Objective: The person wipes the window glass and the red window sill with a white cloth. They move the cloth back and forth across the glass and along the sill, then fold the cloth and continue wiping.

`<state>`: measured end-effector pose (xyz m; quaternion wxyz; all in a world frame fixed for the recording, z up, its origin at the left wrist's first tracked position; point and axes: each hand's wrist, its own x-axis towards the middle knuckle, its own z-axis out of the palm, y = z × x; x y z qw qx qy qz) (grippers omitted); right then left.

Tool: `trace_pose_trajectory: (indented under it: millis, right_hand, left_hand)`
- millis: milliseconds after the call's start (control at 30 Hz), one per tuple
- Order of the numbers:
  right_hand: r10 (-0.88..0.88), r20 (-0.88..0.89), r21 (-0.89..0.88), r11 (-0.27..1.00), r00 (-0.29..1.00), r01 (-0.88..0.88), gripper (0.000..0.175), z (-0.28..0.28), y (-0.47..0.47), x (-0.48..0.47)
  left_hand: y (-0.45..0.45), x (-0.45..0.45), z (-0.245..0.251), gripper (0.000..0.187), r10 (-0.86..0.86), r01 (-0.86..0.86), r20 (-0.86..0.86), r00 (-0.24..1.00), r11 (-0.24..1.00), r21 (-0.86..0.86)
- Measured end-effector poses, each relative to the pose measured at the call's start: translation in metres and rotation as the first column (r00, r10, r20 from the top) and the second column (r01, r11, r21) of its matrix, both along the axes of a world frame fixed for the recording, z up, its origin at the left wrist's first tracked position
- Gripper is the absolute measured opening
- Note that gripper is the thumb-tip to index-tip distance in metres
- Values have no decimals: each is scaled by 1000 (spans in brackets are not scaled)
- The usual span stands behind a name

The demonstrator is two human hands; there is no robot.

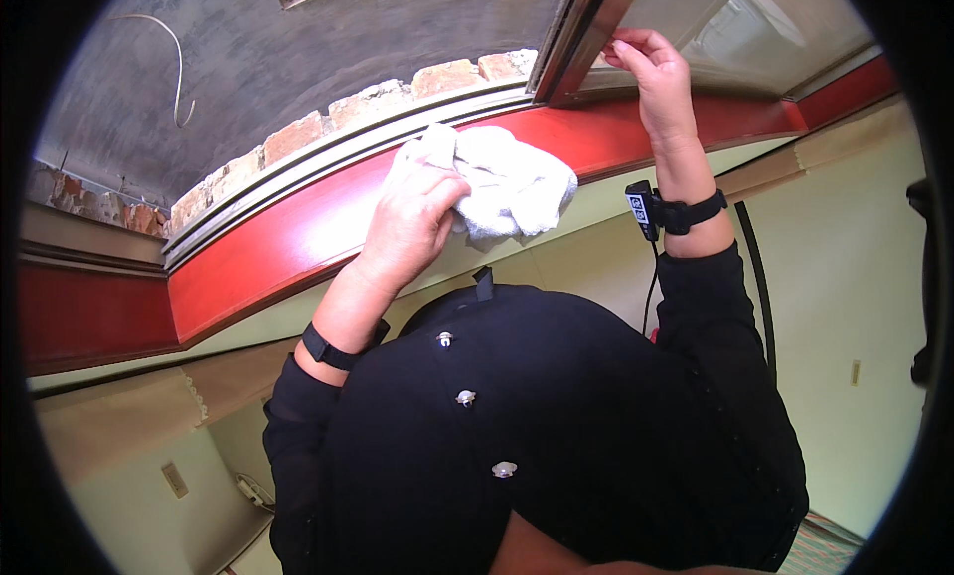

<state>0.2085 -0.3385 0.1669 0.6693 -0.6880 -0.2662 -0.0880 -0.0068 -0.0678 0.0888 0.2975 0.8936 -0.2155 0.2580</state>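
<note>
A bunched white cloth (510, 176) is held by my left hand (414, 217) above the red window sill (276, 262), and part of it hangs past the sill's inner edge. My right hand (659, 79) is raised at the frame of the sliding window (596, 42), its thumb and fingers drawn together near the frame's edge. Whether those fingertips grip the frame or only touch it cannot be made out. Both forearms wear black straps; the right one carries a small black device (639, 210) with a cable.
Beyond the metal window track (335, 146) lie rough bricks (294, 137) and a grey wall (246, 68) with a bent white wire (179, 75). Below the sill, a beige cloth valance (141, 400) runs along the pale green wall (842, 277). A white plug with a cord (252, 491) lies at lower left.
</note>
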Motion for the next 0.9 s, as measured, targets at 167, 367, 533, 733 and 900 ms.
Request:
trace_pose_trajectory:
  millis: [167, 367, 533, 733, 900]
  right_hand:
    - [-3, -7, -57, 998, 1000, 3, 20, 1, 13, -13]
    - [95, -30, -116, 988, 995, -98, 27, 7, 35, -29]
    - [266, -54, -107, 957, 962, -271, 29, 5, 75, -50]
    - [410, -103, -254, 870, 906, -422, 31, 21, 129, -71]
    - [529, -183, -298, 774, 829, -559, 33, 30, 172, -86]
  left_hand:
    - [1, 0, -2, 30, 0, 0, 7, 1000, 1000, 30]
    - [3, 1, -4, 31, -7, 6, 15, 1000, 1000, 22]
    - [3, 1, -4, 31, -9, 12, 127, 992, 1000, -25]
    - [7, -2, -13, 18, -22, 20, 97, 995, 1000, 19]
    - [8, -3, -25, 19, -99, 98, 62, 993, 995, 18]
